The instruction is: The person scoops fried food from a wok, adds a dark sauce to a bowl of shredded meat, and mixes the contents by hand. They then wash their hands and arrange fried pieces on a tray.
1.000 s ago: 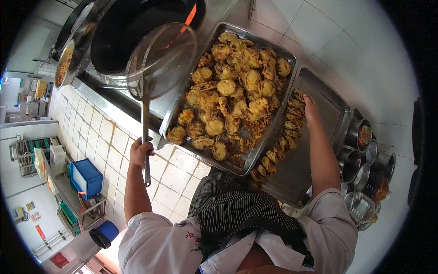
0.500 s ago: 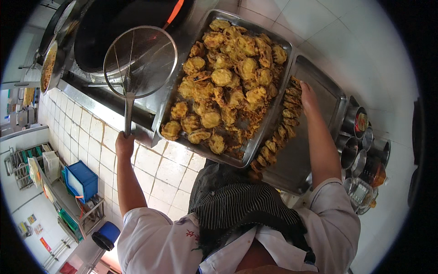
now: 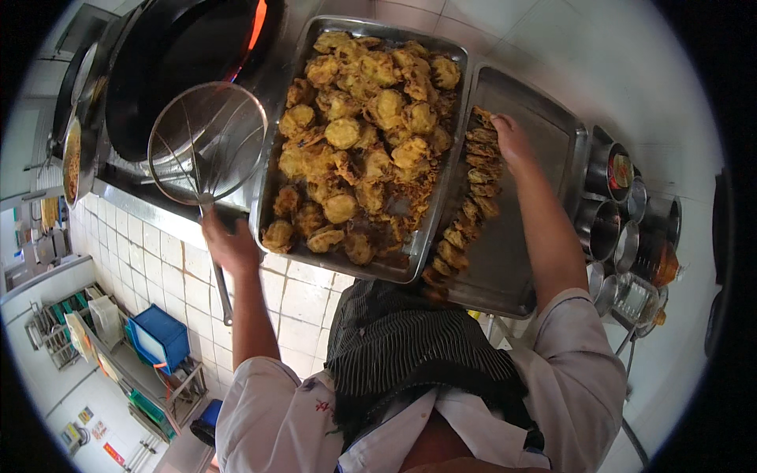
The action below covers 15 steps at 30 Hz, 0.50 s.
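Note:
My left hand (image 3: 230, 246) is closed round the handle of a round wire-mesh skimmer (image 3: 206, 142), close under its hoop, and the rest of the handle sticks out below. A deep metal tray (image 3: 270, 175) piled with golden battered fried slices (image 3: 341, 134) lies between my hands. On its right is a second metal tray (image 3: 530, 213), where a row of browned fried pieces (image 3: 461, 229) stands on edge along the left side. At the far end of that row my right hand (image 3: 512, 142) is closed on a fried piece, its fingertips partly hidden.
A big black wok (image 3: 177, 79) sits on the stove at the far left, with a bowl (image 3: 72, 162) beyond it. Metal pots (image 3: 595, 229) and bottles (image 3: 635, 298) stand on the right. A blue crate (image 3: 160, 337) rests on a rack over the tiled floor (image 3: 197, 272).
My left hand has slid up the skimmer's handle toward the hoop. The skimmer has dropped lower in view and tilted. My right hand stays at the far end of the row of fried pieces.

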Available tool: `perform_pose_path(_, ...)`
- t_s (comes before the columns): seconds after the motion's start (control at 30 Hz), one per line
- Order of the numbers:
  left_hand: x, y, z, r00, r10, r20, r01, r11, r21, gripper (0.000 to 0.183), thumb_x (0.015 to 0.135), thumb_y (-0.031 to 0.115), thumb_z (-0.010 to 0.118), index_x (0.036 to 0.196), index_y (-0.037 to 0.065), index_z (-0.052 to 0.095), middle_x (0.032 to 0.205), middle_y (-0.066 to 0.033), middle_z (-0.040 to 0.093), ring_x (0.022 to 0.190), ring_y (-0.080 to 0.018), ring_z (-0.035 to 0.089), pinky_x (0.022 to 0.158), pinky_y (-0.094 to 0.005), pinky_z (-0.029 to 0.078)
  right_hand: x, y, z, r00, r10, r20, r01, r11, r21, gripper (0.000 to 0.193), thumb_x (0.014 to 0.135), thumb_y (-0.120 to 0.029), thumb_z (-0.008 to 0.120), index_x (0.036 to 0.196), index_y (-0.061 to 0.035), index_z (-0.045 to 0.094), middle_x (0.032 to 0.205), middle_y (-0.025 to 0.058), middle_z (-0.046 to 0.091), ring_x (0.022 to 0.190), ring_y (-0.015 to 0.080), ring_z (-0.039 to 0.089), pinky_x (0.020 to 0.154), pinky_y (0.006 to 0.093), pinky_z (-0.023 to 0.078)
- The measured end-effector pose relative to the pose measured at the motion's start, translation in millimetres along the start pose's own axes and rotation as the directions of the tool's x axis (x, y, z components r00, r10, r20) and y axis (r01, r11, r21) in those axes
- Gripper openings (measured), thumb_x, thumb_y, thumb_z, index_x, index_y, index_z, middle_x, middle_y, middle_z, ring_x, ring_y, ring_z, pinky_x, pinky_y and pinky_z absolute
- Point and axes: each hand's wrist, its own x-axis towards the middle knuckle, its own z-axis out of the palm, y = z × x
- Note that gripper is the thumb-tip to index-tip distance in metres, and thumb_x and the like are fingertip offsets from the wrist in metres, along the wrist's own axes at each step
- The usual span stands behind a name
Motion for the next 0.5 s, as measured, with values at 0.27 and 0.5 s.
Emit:
perform_pose_path(0.27, -31.6, 263.6, 77.8, 0.726, 0.624, 0.288, -0.606, 0.779, -0.162, 0.053, 0.090, 0.024, 0.069, 0.139, 0.005, 0.058, 0.149, -0.0170, 0.051, 0.144, -0.0348, 0.043, 0.119, -0.0592, 0.029, 12.5, 7.8, -7.3, 0.993, 0.010, 0.116, -0.005, 0.999, -0.042, 0.064, 0.102, -0.049, 0.055, 0.148, -0.0044, 0.052, 0.150, 0.0190, 0.053, 0.138, 0.0370, 0.050, 0.113, 0.0487, 0.039)
perform_pose_path(0.5, -40.2, 286.3, 102.5, 0.701, 0.613, 0.364, -0.621, 0.776, -0.111, 0.039, 0.086, 0.024, 0.073, 0.119, 0.007, 0.063, 0.151, -0.0195, 0.047, 0.149, -0.0358, 0.035, 0.123, -0.0646, 0.015, 3.3, -11.6, -26.7, 0.977, 0.015, 0.212, 0.000, 0.998, -0.068, 0.060, 0.104, -0.048, 0.054, 0.148, -0.0076, 0.053, 0.149, 0.0179, 0.054, 0.137, 0.0372, 0.051, 0.112, 0.0502, 0.040)
